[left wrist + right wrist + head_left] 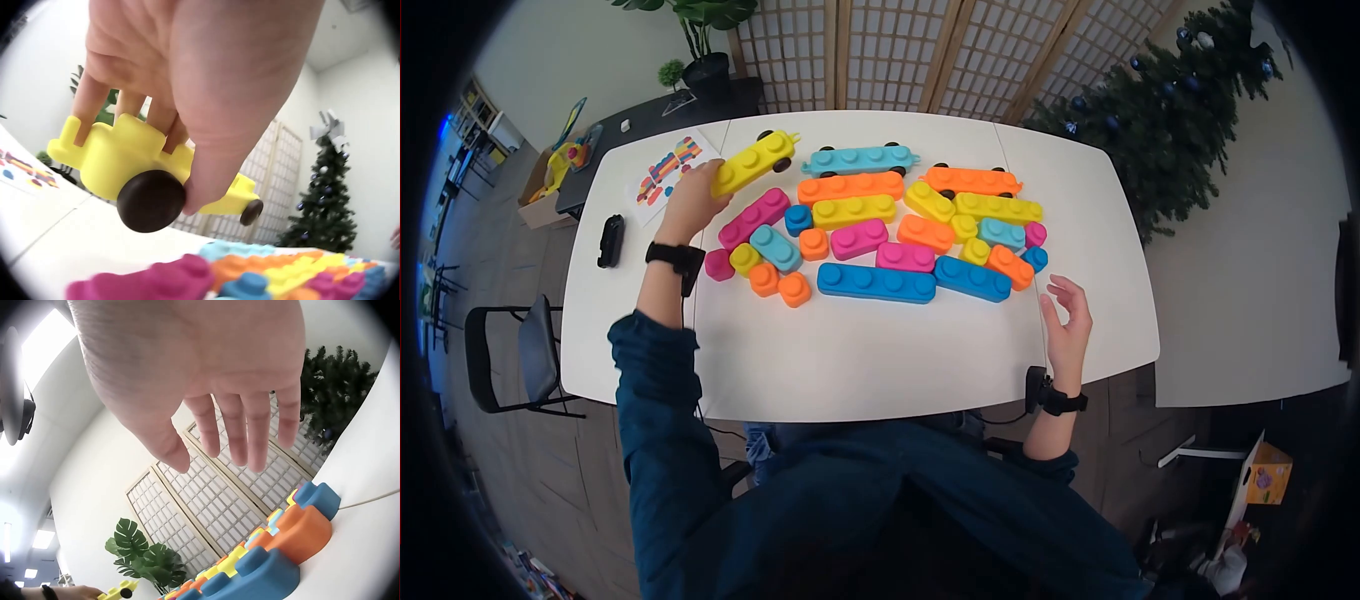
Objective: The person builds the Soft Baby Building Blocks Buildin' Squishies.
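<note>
In the head view the left hand (692, 203) grips a yellow wheeled base (752, 165) above the table's back left. The left wrist view shows the fingers behind this yellow base (119, 156) and the thumb on its near side, by a dark wheel (151, 201). A magenta block (760, 215) lies below that hand. Over the right side of the table, the right hand (1070, 322) hangs with relaxed, spread fingers and holds nothing. Nearest to it are a small blue block (1035, 260) and an orange block (1010, 268); the long blue block (250, 581) shows beneath it in the right wrist view.
Teal (860, 160) and orange (972, 181) wheeled bases stand at the back. Several coloured blocks, among them a long blue one (876, 283), lie mid-table. A printed picture sheet (662, 180) and a black object (611, 241) are at the left of the white table (860, 370).
</note>
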`<state>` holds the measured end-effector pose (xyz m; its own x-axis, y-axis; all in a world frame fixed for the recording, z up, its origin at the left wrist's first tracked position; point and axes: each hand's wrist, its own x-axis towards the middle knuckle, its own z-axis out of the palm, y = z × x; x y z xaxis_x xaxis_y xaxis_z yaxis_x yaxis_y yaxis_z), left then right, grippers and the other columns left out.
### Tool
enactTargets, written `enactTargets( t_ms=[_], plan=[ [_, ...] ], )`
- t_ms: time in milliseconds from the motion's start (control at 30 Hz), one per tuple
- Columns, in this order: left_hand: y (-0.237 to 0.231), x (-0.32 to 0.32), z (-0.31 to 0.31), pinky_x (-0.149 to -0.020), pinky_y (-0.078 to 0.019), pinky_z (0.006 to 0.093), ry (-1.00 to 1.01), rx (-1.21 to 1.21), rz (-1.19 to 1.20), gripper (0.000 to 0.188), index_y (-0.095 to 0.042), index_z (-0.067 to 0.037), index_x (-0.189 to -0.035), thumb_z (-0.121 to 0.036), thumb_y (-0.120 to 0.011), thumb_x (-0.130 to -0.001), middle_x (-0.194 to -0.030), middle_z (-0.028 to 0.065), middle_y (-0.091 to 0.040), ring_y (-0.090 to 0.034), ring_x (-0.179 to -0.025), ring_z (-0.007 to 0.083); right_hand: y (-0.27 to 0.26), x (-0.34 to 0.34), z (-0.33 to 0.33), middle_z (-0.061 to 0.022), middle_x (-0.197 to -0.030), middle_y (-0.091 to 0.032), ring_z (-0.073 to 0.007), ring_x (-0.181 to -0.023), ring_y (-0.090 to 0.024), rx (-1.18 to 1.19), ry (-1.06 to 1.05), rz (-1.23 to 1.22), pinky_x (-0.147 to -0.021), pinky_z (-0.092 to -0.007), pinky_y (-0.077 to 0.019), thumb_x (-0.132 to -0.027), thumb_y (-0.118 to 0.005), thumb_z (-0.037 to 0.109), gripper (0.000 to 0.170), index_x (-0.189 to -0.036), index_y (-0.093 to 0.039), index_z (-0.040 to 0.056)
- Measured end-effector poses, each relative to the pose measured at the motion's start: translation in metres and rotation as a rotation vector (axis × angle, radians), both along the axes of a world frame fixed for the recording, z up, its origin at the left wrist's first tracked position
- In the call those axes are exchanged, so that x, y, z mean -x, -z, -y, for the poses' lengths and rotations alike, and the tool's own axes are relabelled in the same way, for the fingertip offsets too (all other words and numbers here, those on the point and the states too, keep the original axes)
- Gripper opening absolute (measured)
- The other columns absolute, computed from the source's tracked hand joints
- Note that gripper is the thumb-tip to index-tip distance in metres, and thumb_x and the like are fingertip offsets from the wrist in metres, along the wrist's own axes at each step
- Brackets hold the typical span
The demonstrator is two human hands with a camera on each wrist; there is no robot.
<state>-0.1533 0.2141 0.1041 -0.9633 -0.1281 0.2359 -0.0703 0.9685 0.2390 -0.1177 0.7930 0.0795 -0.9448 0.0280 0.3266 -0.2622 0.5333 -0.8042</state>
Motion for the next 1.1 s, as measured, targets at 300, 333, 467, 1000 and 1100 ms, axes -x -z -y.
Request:
enactTargets(
  t_ms=[300,333,467,1000,1100],
  plan=[
    [-0.03,-0.103,-0.152,-0.092,-0.0542,0.0407,0.394,-0.13,0.118,0.061,-0.063,-0.007,-0.128,-0.015,-0.084,-0.071,-0.116,0.013,-0.067,-0.064,-0.111,0.0331,-0.017,0.0,0.045,-0.0092,-0.119,-0.069,-0.0218,-0.106,-0.067,0.015,-0.326,0.053,-0.094,-0.0351,-0.0506,-0.089,-0.075,0.011,0.032,-0.118,-0.065,0.0027],
    [-0.022,-0.109,-0.163,-0.091,-0.0546,0.0405,0.439,-0.156,0.114,0.06,-0.064,-0.007,-0.126,-0.014,-0.084,-0.07,-0.115,0.0122,-0.068,-0.064,-0.111,0.0324,-0.018,-0.001,0.05,-0.0098,-0.119,-0.068,-0.0224,-0.107,-0.066,-0.027,-0.438,0.076,-0.094,-0.0345,-0.0511,-0.088,-0.076,0.011,0.032,-0.118,-0.066,0.0023],
    [0.006,-0.114,-0.196,-0.088,-0.0559,0.0394,0.45,-0.179,0.155,0.056,-0.067,-0.007,-0.122,-0.012,-0.084,-0.069,-0.112,0.0088,-0.07,-0.063,-0.111,0.0296,-0.013,-0.005,0.065,-0.0126,-0.122,-0.066,-0.0295,-0.111,-0.065,-0.137,-0.591,0.177,-0.095,-0.0356,-0.0515,-0.089,-0.076,0.015,0.035,-0.118,-0.065,0.0014],
    [0.042,-0.12,-0.227,-0.08,-0.0597,0.0371,0.426,-0.163,0.141,0.056,-0.067,-0.01,-0.123,-0.017,-0.086,-0.07,-0.111,0.0041,-0.071,-0.063,-0.109,0.0244,0.017,-0.017,0.082,-0.0112,-0.113,-0.068,-0.034,-0.101,-0.066,-0.278,-0.633,0.104,-0.089,-0.0384,-0.0541,-0.086,-0.076,0.013,0.027,-0.111,-0.068,0.0049],
    [0.037,-0.123,-0.224,-0.083,-0.0589,0.0373,0.402,-0.16,0.158,0.057,-0.067,-0.01,-0.122,-0.019,-0.087,-0.069,-0.113,0.0043,-0.07,-0.063,-0.109,0.0251,0.017,-0.019,0.086,-0.0129,-0.115,-0.069,-0.0331,-0.102,-0.068,-0.258,-0.618,0.15,-0.09,-0.0372,-0.0545,-0.085,-0.076,0.008,0.029,-0.112,-0.068,0.0021]
  ],
)
